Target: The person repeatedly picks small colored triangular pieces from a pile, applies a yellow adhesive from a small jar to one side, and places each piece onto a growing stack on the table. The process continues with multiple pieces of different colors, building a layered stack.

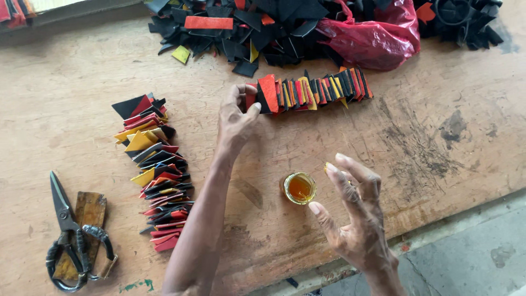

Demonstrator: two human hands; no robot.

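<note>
Head view: left hand (236,116) pinches red piece (250,100); jar (299,188) beside right hand (350,214).

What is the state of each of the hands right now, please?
Left hand: fingers pinched on the end piece of the row of triangular pieces.
Right hand: open, fingers spread beside the small jar; a small yellow bit at a fingertip.

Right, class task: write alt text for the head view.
A left hand pinches the end of a row of red, black and yellow pieces on a wooden table; the right hand hovers open by a small jar of amber liquid.
</note>
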